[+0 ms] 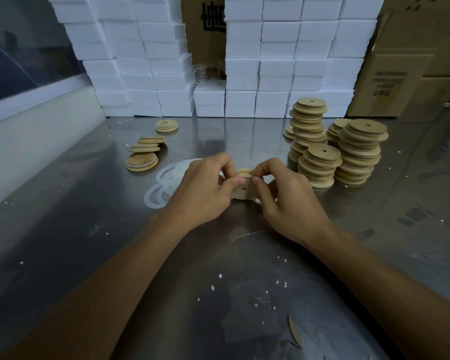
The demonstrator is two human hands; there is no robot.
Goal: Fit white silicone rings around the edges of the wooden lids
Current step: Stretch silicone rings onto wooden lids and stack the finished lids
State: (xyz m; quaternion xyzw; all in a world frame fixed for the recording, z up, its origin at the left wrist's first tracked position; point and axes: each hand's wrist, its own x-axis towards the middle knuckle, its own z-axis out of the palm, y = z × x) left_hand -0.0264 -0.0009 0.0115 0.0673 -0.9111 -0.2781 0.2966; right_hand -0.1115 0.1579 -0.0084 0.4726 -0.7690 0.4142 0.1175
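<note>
- A packing or assembly workshop — the steel worktable (pixel 94 229) is bare metal, scuffed and flecked with white crumbs.
- Behind the worktable, white foam boxes (pixel 278 55) stacked like a wall.
- Beside that wall, to the right, printed cardboard cartons (pixel 400 74).
- On the worktable's right side, stacks of wooden lids (pixel 359 152) — batch work.

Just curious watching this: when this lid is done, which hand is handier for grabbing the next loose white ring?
Probably the left hand: the loose white rings lie right beside it, while the right hand sits toward the lid stacks.

Lid stacks (pixel 348 144) right — rings (pixel 166 183) left.
</note>
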